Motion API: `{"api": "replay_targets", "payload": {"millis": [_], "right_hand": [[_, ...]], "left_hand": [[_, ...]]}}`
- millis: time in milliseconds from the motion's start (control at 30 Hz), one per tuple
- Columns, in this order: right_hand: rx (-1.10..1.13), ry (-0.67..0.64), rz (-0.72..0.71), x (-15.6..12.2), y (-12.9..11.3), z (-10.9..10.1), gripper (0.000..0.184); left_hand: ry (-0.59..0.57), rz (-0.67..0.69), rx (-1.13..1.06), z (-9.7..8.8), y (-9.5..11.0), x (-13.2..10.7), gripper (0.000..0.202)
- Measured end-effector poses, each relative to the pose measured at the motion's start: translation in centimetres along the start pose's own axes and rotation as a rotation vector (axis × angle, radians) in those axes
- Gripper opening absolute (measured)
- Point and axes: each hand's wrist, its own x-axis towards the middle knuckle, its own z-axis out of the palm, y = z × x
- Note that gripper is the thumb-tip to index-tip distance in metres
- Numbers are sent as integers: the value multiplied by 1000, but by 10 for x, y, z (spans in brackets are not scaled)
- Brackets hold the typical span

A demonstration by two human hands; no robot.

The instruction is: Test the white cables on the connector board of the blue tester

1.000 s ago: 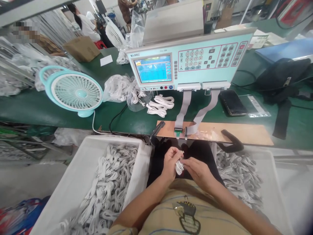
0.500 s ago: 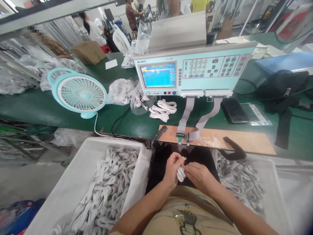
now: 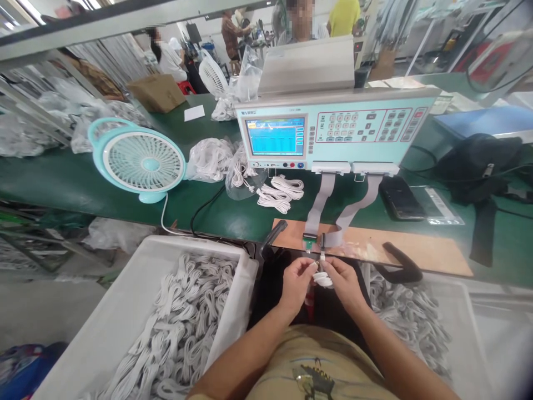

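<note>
A coiled white cable (image 3: 323, 279) hangs between my two hands, just in front of the table edge. My left hand (image 3: 296, 282) is closed in a pinch on one end of it, just below the green adapter board (image 3: 308, 244). My right hand (image 3: 345, 280) pinches the other end, at the dark connector (image 3: 322, 242) of the right ribbon cable (image 3: 358, 208). Whether that plug is fully seated there, I cannot tell. Both ribbon cables lead up to the light-blue tester (image 3: 333, 130) with a lit screen.
White bins of coiled cables stand left (image 3: 137, 261) and right (image 3: 460, 311) of my lap. On the green table are a fan (image 3: 145, 161), bagged cables (image 3: 210, 160), loose coils (image 3: 280, 193), a phone (image 3: 400, 199) and a wooden board (image 3: 400, 250) with black handles. People are beyond.
Both hands have moved up to the adapter connectors with the coiled cable. My right hand has gone from flat fingers beside the coil to a pinch on a cable end. The view has shifted slightly.
</note>
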Motion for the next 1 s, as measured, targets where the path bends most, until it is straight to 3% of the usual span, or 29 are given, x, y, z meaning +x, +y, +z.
{"api": "replay_targets", "payload": {"millis": [200, 367, 633, 1000], "right_hand": [[75, 25, 61, 0, -6, 0, 30], [255, 72, 187, 2, -10, 5, 31], [274, 61, 157, 6, -6, 3, 28], [301, 98, 153, 5, -3, 7, 27]], "left_hand": [[-136, 15, 140, -15, 11, 7, 20], [-354, 180, 342, -30, 30, 16, 22], [-98, 152, 286, -21, 15, 20, 28], [3, 127, 207, -13, 5, 20, 31]]}}
